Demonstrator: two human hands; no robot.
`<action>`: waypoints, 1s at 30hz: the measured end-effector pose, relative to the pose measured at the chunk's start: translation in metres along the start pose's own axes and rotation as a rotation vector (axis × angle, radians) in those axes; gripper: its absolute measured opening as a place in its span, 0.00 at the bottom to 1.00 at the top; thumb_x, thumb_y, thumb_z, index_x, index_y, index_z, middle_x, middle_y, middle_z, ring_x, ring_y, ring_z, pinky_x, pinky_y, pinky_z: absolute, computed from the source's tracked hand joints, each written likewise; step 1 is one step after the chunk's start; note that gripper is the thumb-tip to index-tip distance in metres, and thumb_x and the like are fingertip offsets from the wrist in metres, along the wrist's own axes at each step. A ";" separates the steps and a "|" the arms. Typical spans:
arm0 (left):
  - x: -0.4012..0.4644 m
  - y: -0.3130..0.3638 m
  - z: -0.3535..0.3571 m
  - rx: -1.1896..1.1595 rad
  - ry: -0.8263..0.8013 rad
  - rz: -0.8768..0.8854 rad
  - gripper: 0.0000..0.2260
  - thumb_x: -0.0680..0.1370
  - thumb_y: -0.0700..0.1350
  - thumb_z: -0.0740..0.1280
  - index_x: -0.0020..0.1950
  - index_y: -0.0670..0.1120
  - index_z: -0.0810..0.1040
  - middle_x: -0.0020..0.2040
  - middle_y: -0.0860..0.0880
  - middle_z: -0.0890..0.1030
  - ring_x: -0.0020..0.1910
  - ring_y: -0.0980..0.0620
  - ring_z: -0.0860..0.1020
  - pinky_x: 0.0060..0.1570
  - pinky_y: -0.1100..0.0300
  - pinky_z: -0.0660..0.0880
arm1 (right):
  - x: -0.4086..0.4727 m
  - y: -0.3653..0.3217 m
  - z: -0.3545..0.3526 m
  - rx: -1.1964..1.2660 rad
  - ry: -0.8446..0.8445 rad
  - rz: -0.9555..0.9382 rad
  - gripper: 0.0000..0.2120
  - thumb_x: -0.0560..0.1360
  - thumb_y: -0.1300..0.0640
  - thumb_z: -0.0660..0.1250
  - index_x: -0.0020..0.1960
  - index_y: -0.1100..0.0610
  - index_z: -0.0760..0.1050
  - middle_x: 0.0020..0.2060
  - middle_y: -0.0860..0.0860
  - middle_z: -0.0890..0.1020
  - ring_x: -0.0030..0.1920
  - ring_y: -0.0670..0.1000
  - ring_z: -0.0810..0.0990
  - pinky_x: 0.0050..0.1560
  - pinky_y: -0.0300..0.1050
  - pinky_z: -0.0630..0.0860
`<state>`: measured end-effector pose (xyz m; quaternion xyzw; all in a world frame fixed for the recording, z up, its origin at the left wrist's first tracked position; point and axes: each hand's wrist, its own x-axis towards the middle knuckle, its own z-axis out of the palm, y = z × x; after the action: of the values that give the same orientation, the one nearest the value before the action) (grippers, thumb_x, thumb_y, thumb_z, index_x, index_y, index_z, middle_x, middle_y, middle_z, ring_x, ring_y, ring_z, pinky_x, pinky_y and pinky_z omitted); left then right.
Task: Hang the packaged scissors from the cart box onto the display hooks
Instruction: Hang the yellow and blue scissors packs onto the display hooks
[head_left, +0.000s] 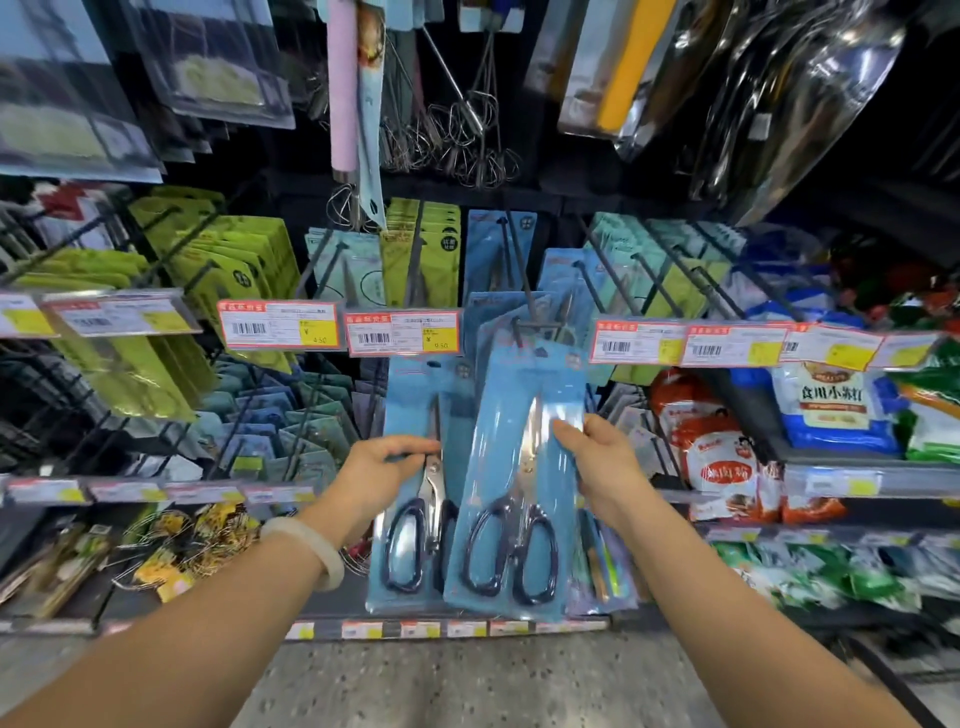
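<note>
Holding blue scissors pack (519, 467) at hook (524, 291), both hands (597, 457)

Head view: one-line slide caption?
Left hand and right hand each grip blue packaged scissors at a display hook.

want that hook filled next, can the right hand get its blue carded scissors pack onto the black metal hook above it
Probably yes. The right hand holds the front blue scissors pack, whose top already sits at the black metal hook, with nothing blocking the hook's tip.
</note>
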<state>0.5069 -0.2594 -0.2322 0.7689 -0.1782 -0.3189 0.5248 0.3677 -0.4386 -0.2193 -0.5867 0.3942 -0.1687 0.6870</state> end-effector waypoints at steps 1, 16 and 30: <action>0.000 0.001 0.003 -0.042 -0.023 -0.035 0.11 0.79 0.35 0.63 0.56 0.44 0.80 0.63 0.44 0.78 0.54 0.53 0.74 0.48 0.66 0.71 | -0.002 0.002 0.003 -0.041 -0.026 -0.008 0.04 0.78 0.59 0.63 0.45 0.55 0.76 0.42 0.55 0.81 0.41 0.54 0.79 0.45 0.48 0.77; -0.016 0.001 0.020 -0.452 -0.058 -0.209 0.08 0.75 0.36 0.68 0.53 0.39 0.79 0.43 0.46 0.84 0.36 0.52 0.83 0.39 0.58 0.81 | -0.021 0.002 0.030 -0.191 -0.181 -0.049 0.11 0.77 0.53 0.65 0.56 0.56 0.71 0.47 0.51 0.79 0.42 0.46 0.79 0.38 0.34 0.77; -0.018 0.002 0.015 -0.512 0.054 -0.191 0.04 0.72 0.34 0.70 0.45 0.41 0.80 0.36 0.48 0.85 0.36 0.50 0.83 0.41 0.56 0.82 | -0.035 0.038 0.014 -0.036 -0.313 0.151 0.05 0.75 0.67 0.65 0.49 0.61 0.76 0.42 0.55 0.82 0.41 0.51 0.81 0.45 0.42 0.79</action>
<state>0.4835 -0.2599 -0.2288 0.6327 -0.0044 -0.3811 0.6741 0.3471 -0.3958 -0.2428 -0.5867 0.3281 -0.0164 0.7401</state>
